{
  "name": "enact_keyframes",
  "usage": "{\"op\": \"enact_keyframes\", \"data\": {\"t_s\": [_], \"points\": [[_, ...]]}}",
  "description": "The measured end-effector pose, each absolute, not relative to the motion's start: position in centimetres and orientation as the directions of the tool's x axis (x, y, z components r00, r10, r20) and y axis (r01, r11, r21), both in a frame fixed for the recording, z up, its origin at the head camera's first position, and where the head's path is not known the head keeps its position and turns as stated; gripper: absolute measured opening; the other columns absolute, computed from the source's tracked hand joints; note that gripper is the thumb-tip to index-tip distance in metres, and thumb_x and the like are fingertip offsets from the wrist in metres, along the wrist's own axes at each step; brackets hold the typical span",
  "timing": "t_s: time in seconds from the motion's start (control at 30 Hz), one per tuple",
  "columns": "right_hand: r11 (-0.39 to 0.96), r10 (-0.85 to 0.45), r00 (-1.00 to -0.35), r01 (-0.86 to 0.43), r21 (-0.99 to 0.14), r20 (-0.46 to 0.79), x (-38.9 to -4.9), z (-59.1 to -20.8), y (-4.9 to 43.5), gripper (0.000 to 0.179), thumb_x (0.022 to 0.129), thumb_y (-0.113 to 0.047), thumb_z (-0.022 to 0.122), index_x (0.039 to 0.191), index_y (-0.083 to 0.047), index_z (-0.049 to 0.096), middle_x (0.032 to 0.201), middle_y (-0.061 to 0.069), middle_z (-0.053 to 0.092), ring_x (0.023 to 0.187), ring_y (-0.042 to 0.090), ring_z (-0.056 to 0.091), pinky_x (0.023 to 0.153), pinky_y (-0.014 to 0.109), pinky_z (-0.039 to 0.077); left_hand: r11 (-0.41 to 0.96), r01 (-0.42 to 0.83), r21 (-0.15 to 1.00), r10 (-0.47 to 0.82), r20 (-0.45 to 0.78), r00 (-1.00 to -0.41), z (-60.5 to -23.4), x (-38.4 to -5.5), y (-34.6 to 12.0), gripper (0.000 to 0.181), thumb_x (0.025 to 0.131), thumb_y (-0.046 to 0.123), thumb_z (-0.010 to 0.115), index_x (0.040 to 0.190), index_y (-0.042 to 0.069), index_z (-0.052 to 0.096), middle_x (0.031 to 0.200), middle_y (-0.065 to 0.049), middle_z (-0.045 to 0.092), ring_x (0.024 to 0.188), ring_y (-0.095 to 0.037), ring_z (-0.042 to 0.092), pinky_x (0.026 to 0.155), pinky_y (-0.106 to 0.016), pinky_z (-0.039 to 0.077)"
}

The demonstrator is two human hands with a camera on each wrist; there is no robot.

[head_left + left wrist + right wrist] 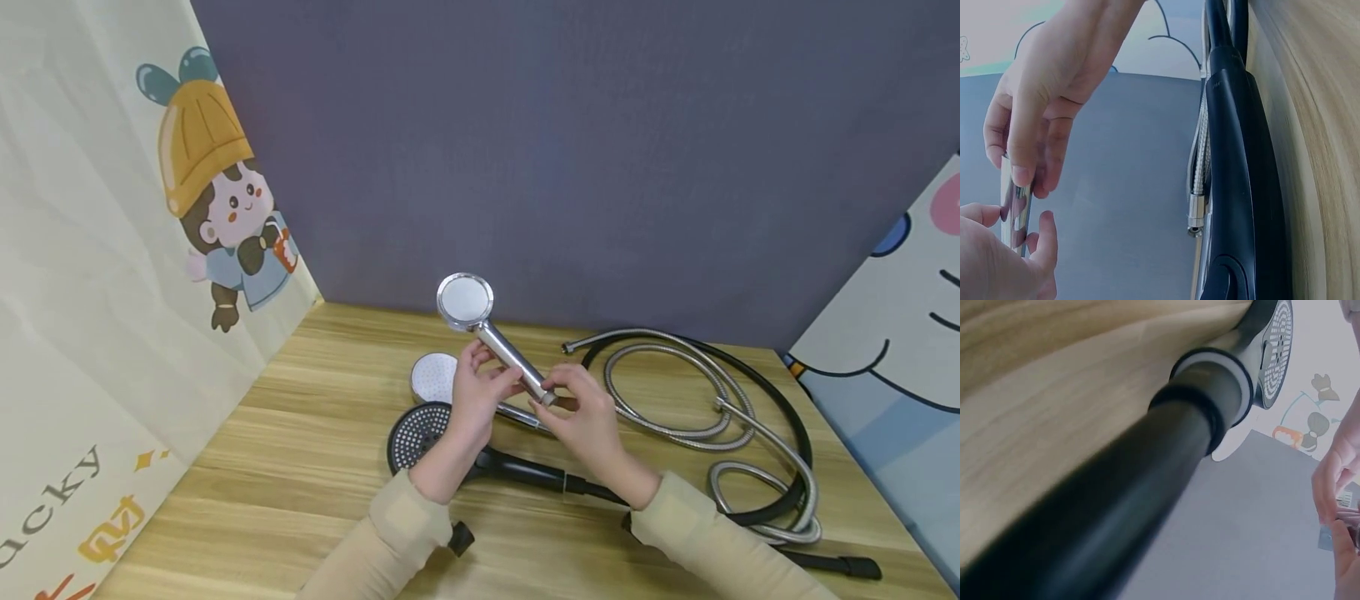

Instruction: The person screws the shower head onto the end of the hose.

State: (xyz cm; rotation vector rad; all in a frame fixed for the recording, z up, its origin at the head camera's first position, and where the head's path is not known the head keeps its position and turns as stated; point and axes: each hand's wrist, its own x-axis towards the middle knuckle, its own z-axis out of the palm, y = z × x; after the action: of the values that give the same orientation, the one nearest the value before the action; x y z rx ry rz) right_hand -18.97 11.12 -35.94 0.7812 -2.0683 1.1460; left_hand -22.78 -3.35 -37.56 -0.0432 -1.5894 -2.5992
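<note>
A chrome handheld shower head point(465, 300) with a pale round face is held up at a slant above the table. My left hand point(474, 398) grips the middle of its handle, thumb on the near side. At the handle's lower end, my right hand point(588, 421) pinches the tip between thumb and fingers. The left wrist view shows the shiny handle point(1015, 206) between both hands, the right hand point(1054, 87) above. Beneath the hands lie a second chrome shower head point(433, 377) and a black shower head point(420, 435), both partly hidden by my arms.
Coiled silver hoses point(682, 437) and a thick black hose point(798, 425) lie on the wooden table point(300, 433) at the right. A black hose end point(858, 567) points right near the front. Behind the table rises a dark grey panel point(555, 167).
</note>
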Motion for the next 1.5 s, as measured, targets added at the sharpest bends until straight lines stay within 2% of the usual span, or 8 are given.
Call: {"op": "enact_keyframes", "data": {"t_s": [0.23,0.47,0.57,0.8,1.03,1.27,1.5], "points": [[0.440,-0.201,-0.604,-0.759,-0.480,0.771,-19.7,-37.7,11.7,0.034,0.062,0.016,0.078,0.089,0.002,0.061,0.095,0.017,0.061,0.085,0.027,0.062,0.060,0.025,0.059,-0.467,0.134,0.874,-0.066,0.117,-0.991,-37.2,-22.1,-3.2,0.078,0.073,-0.016,0.066,0.139,0.011,0.033,0.121,-0.015,0.043,0.086,-0.021,0.061,0.074,-0.041,0.060],[0.446,-0.221,-0.577,-0.777,-0.444,0.787,-20.6,-39.3,12.6,0.037,0.062,0.007,0.082,0.093,-0.005,0.065,0.101,0.011,0.063,0.100,0.023,0.060,0.065,0.014,0.056,-0.439,0.145,0.887,-0.064,0.131,-0.989,-36.5,-21.2,-3.1,0.084,0.073,-0.015,0.066,0.142,0.017,0.031,0.123,-0.015,0.043,0.089,-0.020,0.060,0.074,-0.039,0.060],[0.431,-0.216,-0.580,-0.778,-0.456,0.785,-20.5,-39.4,12.6,0.038,0.063,0.005,0.082,0.095,-0.004,0.065,0.103,0.011,0.063,0.102,0.023,0.059,0.064,0.013,0.056,-0.439,0.165,0.883,-0.070,0.150,-0.986,-36.4,-20.9,-3.0,0.085,0.073,-0.015,0.066,0.142,0.018,0.030,0.124,-0.016,0.043,0.091,-0.021,0.059,0.074,-0.038,0.060],[0.337,-0.198,-0.658,-0.741,-0.580,0.726,-19.3,-38.4,12.3,0.040,0.064,0.012,0.079,0.098,0.005,0.060,0.098,0.017,0.057,0.088,0.019,0.062,0.061,0.026,0.059,-0.448,0.232,0.863,-0.112,0.203,-0.973,-36.2,-20.7,-3.0,0.087,0.073,-0.017,0.066,0.143,0.019,0.029,0.122,-0.014,0.044,0.094,-0.021,0.056,0.075,-0.040,0.059],[0.202,-0.195,-0.755,-0.656,-0.727,0.626,-18.0,-36.6,12.2,0.035,0.070,0.018,0.072,0.101,0.012,0.056,0.097,0.021,0.055,0.088,0.018,0.065,0.069,0.029,0.060,-0.438,0.271,0.857,-0.123,0.241,-0.963,-36.3,-20.7,-3.3,0.087,0.074,-0.016,0.066,0.143,0.021,0.028,0.121,-0.014,0.045,0.094,-0.020,0.055,0.075,-0.041,0.059],[0.128,-0.180,-0.800,-0.596,-0.793,0.572,-17.9,-36.7,12.4,0.034,0.071,0.018,0.070,0.101,0.014,0.055,0.099,0.025,0.055,0.089,0.012,0.065,0.071,0.028,0.059,-0.449,0.247,0.859,-0.082,0.236,-0.968,-36.4,-20.6,-3.4,0.088,0.075,-0.013,0.067,0.144,0.025,0.027,0.117,-0.012,0.046,0.093,-0.019,0.056,0.074,-0.040,0.060],[0.102,-0.173,-0.819,-0.568,-0.817,0.547,-18.7,-38.4,12.8,0.035,0.072,0.013,0.073,0.103,0.007,0.058,0.101,0.019,0.059,0.090,0.011,0.065,0.070,0.030,0.060,-0.378,0.240,0.894,-0.052,0.238,-0.970,-36.5,-20.3,-3.7,0.092,0.076,-0.011,0.068,0.146,0.027,0.022,0.117,-0.013,0.047,0.091,-0.020,0.057,0.074,-0.036,0.059]]}}
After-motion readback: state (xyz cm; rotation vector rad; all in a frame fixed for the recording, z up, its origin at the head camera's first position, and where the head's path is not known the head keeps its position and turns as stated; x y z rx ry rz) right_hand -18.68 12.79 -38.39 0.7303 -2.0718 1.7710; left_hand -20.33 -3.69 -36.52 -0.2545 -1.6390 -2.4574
